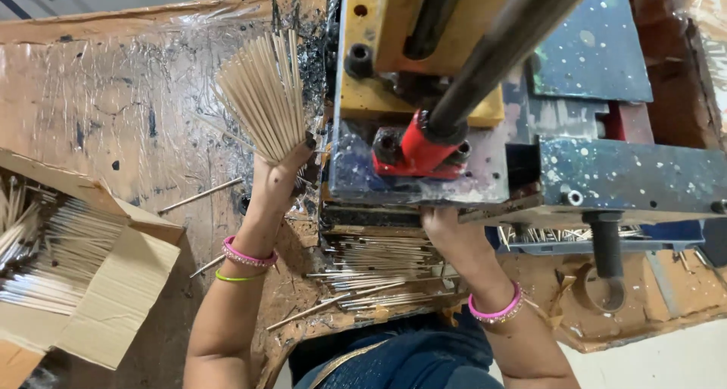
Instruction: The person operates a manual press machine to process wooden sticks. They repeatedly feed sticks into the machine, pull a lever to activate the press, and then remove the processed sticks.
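My left hand grips a fanned bundle of thin pale wooden sticks, held up over the plastic-covered brown table just left of the machine. My right hand reaches under the grey speckled plate of the machine, its fingers hidden beneath the edge, so what it touches cannot be seen. Below both hands lies a pile of coated sticks. Pink and yellow bangles circle both wrists.
A cardboard box at the left holds many sticks. Loose sticks lie on the table. The yellow, red and grey machine has a dark lever bar slanting over it. A dark roller post hangs at the right.
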